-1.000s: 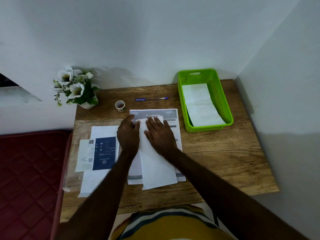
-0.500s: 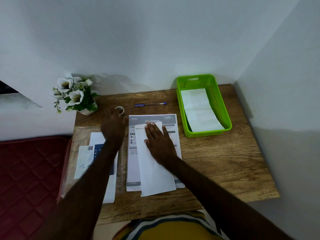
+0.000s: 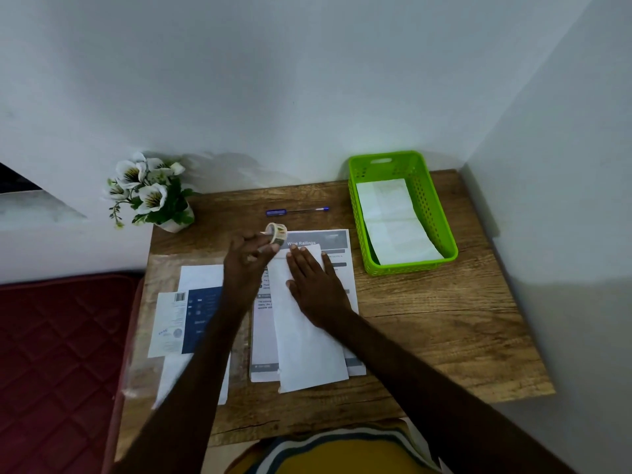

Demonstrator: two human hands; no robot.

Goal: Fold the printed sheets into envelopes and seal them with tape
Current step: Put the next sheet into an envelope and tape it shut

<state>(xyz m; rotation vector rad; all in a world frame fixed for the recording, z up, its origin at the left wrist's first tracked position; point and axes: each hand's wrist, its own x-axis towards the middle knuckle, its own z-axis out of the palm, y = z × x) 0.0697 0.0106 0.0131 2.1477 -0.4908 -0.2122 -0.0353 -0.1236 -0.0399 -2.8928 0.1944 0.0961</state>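
Observation:
A folded white sheet [image 3: 304, 343] lies lengthwise on a printed sheet [image 3: 337, 239] headed "Wire Railings" in the middle of the wooden table [image 3: 444, 330]. My right hand [image 3: 316, 285] presses flat on the folded sheet's upper part, fingers straight. My left hand [image 3: 248, 265] holds a small roll of clear tape [image 3: 276, 233] in its fingertips just above the printed sheet's top left corner. More printed sheets [image 3: 191, 316], one with a dark blue panel, lie to the left under my left forearm.
A green plastic basket [image 3: 434, 213] at the back right holds folded white sheets. A blue pen [image 3: 297, 211] lies near the back wall. A pot of white flowers [image 3: 150, 193] stands at the back left corner. A red mattress [image 3: 58, 354] lies left of the table.
My left hand left the folded sheet, reached back left to the tape roll, picked it up and brought it toward the sheet. My right hand stayed pressing on the folded sheet.

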